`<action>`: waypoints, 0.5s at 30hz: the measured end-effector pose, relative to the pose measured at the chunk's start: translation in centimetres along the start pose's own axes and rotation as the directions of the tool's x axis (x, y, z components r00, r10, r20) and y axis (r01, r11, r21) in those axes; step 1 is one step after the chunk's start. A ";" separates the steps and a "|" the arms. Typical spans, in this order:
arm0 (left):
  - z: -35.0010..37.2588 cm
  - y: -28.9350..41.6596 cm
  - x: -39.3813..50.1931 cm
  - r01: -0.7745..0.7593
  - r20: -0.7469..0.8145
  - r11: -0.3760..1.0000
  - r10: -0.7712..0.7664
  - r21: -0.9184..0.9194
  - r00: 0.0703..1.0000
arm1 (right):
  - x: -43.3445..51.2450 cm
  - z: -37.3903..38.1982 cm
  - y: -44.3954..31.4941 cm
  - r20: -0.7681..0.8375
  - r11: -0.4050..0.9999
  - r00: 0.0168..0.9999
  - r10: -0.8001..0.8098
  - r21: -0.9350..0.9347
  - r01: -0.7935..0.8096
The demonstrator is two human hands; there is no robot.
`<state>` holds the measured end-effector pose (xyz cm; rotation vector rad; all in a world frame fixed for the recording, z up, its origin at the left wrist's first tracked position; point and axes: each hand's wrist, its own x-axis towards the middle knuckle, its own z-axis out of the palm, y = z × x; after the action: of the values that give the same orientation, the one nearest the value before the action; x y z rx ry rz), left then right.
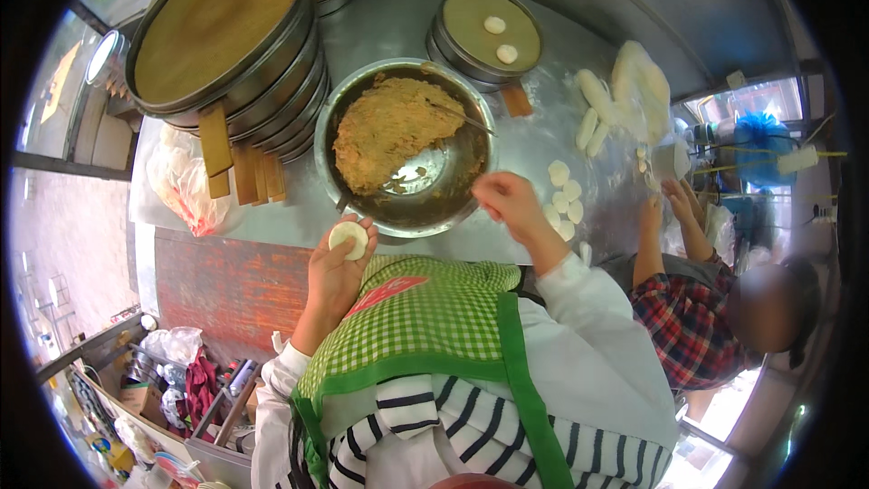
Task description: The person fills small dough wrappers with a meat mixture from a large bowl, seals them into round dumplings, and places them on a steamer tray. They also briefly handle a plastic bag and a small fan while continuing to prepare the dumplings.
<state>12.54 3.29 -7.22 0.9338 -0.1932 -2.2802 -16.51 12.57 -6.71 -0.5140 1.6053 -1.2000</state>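
Observation:
A round dough wrapper (348, 240) lies on the palm of my left hand (337, 270), with the thumb over it. My right hand (507, 200), slightly blurred, hovers at the right rim of a large metal bowl (434, 183), its fingers curled. I see nothing clear between those fingers. Minced filling (394, 129) is heaped in the bowl's left and far part. A thin metal utensil (468, 118) sticks out of the filling towards the right rim. Several flattened dough rounds (561, 201) lie on the floured metal table (516, 149) right of my right hand.
Stacked steamers (224, 34) with wooden handles rise at the left, beside a plastic bag (182, 180). A smaller steamer (489, 7) at the back holds two buns (501, 41). Dough rolls (592, 115) and a dough mass (641, 92) lie at right, near a co-worker's hands (669, 204).

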 end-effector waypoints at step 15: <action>5.5 -3.4 2.7 0.072 0.092 0.954 -0.103 0.291 0.990 | -17.8 -19.1 20.5 -0.539 0.743 0.841 0.045 -0.545 -0.389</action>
<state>5.62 3.63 -5.97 0.9816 -0.5519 -2.4286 -22.13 43.69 -16.87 -0.4212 2.4784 -0.5781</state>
